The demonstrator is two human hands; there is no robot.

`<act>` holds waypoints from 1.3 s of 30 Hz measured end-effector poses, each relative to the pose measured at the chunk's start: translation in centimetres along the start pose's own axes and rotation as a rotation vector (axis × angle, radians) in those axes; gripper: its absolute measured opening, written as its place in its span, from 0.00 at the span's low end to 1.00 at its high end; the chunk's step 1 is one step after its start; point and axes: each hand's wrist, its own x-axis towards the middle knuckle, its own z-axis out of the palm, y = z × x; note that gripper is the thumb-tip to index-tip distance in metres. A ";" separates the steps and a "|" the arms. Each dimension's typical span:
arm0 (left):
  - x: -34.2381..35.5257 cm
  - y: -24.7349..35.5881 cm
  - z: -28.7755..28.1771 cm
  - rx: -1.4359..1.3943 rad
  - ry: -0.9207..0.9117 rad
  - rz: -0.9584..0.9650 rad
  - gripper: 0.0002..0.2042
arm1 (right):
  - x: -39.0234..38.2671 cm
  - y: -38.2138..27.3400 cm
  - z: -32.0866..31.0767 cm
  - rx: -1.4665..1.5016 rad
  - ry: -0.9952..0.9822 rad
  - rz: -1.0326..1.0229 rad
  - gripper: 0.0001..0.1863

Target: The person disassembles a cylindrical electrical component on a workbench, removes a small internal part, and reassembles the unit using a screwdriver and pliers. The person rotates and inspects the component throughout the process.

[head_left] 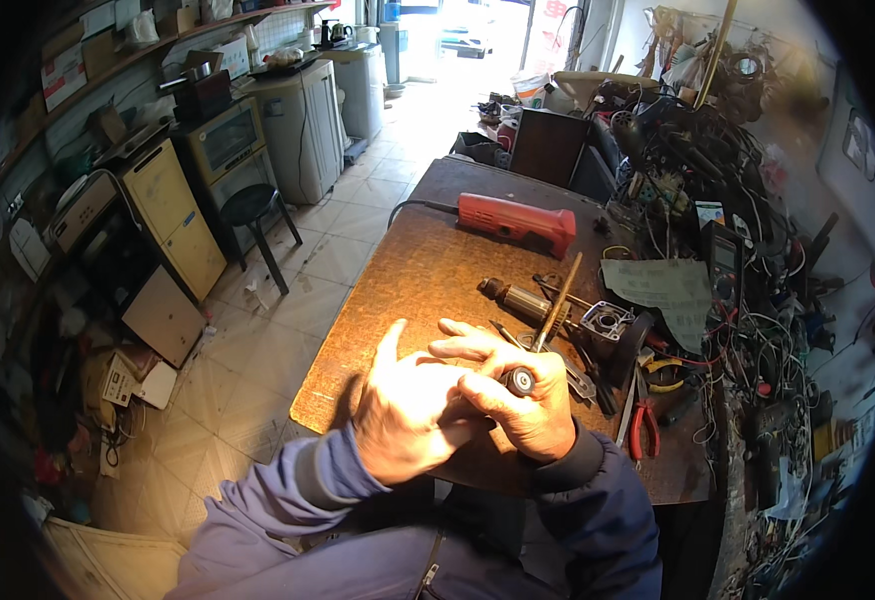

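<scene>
My right hand point(538, 405) is closed round a small dark cylindrical part point(521, 381); its round end, with a metal ring and centre, pokes out between thumb and fingers. Pressed against it, my left hand point(408, 410) has one finger stretched out and the others partly hidden; what they hold, if anything, does not show. Just beyond the hands lie a motor armature point(526, 300), a thin wooden stick point(564, 290) and a metal gear housing point(608, 320). Farther back on the table rests a red corded power tool body point(518, 222).
Red-handled pliers point(644, 430) and yellow-handled pliers point(666, 375) lie right of my hands on the wooden table point(408, 275). A multimeter point(724, 262) stands by a greenish sheet point(660, 292). Tangled wires and parts crowd the right side. A black stool point(253, 207) stands on the floor leftward.
</scene>
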 end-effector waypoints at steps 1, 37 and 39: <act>-0.9 -0.2 0.9 0.107 0.029 -0.040 0.19 | 0.0 -0.1 -0.2 -0.023 -0.030 -0.009 0.05; 0.4 -1.7 0.0 -0.304 -0.177 0.015 0.24 | 0.0 -0.6 0.0 -0.107 -0.061 -0.065 0.05; 1.2 -2.1 -1.5 -0.602 -0.400 -0.055 0.20 | 0.0 -0.4 -0.2 -0.112 -0.057 -0.066 0.05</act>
